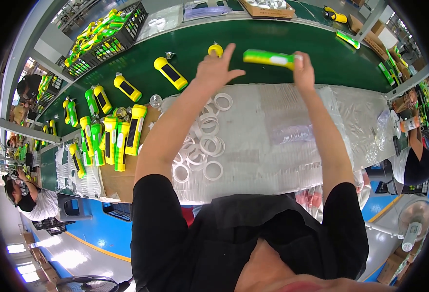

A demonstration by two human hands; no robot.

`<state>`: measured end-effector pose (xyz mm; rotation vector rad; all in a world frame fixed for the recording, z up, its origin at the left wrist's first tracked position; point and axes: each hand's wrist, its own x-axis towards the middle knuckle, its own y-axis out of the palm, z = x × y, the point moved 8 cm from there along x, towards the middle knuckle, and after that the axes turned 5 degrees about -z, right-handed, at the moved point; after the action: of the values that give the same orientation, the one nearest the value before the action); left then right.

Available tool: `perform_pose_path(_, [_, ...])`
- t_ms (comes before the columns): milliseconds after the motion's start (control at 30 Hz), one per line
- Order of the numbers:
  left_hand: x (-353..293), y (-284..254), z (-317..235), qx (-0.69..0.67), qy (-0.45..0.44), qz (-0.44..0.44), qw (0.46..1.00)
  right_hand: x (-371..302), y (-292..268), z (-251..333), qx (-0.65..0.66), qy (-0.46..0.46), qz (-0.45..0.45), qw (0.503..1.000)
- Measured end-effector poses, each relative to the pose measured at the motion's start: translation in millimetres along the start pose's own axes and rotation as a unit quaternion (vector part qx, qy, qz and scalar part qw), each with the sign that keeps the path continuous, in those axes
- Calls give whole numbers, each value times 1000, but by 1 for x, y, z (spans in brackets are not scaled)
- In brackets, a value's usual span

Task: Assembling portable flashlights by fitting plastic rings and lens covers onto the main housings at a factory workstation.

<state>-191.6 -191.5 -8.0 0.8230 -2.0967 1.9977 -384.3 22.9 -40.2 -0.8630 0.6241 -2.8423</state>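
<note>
Crate [108,36]: green/yellow torches | R hand [303,72] grips torch [269,59]

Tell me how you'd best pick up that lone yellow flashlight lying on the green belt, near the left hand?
Probably around the middle of the yellow flashlight, coming from above with fingers on its two long sides. It lies flat on the belt, dark panel up, with bare belt either side. The left hand is open nearby; the right hand holds a green flashlight.
</note>
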Motion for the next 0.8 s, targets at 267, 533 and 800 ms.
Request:
perform_pose_path(267, [11,65,39,-51,-66,152,985,42,-50,-17,-386,-147,-68,908])
perform_pose_path(533, [-72,-30,-113,-461,39,140,875,-101,-3,86,353,243,243,870])
perform_pose_path(800, [-93,-121,-115,-395,205,-135,885,-210,-50,147,413,234,460,750])
